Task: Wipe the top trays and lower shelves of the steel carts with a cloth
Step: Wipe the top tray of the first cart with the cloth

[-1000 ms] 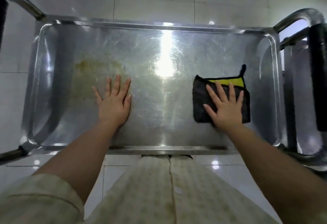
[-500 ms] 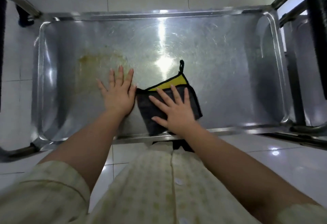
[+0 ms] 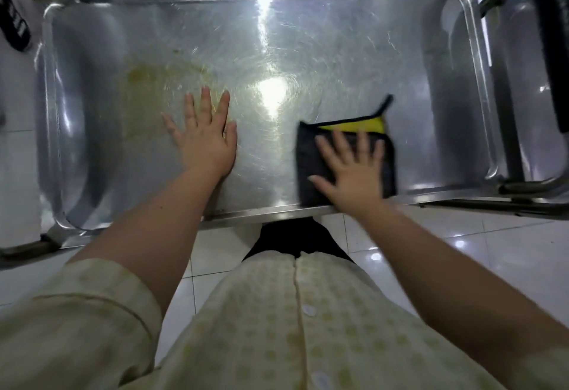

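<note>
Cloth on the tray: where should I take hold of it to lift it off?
I'd pinch the black loop at the cloth's far right corner, coming from the far side: it pokes out clear of the flat-lying cloth, while the right hand presses flat over the near part.

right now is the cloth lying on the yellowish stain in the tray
No, the cloth lies under the right hand near the front right of the tray, while the stain sits apart, left of the left hand.
</note>
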Tool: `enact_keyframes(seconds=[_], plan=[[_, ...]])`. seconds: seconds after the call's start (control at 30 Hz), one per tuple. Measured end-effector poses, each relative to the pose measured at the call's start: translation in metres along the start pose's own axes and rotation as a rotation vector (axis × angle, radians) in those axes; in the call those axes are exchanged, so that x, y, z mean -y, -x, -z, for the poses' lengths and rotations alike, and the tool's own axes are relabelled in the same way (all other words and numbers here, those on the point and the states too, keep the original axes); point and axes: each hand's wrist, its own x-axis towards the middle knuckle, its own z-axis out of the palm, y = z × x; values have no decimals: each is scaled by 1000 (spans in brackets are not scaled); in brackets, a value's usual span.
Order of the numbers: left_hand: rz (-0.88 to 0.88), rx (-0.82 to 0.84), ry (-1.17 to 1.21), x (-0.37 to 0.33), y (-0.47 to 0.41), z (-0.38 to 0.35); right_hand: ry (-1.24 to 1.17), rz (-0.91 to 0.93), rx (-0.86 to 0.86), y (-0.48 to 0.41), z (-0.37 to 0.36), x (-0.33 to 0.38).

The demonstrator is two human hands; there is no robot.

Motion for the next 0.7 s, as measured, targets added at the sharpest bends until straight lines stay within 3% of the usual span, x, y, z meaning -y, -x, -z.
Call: enact_keyframes(seconds=[0.1,0.17,0.27,0.4,0.5,0.6,0.7], plan=[[-20,-2,-22,5,0,-2,23,173,-4,-4,-10,93],[-31,-7,-26,8,-1,-3,17,183,3,-7,-12,102],[-20,-3,-9,6,-1,-1,17,123,-30,-5,-9,42],[-14,19,-10,5,-2,2,-50,-241,-18,16,2,-92],[-20,24,-3,6,-1,3,-103,-425,55,25,10,-138],[-16,49,12,7,0,7,-49,-416,60,16,8,-99],[-30,90,29,9,-1,17,9,-173,55,4,3,-9]])
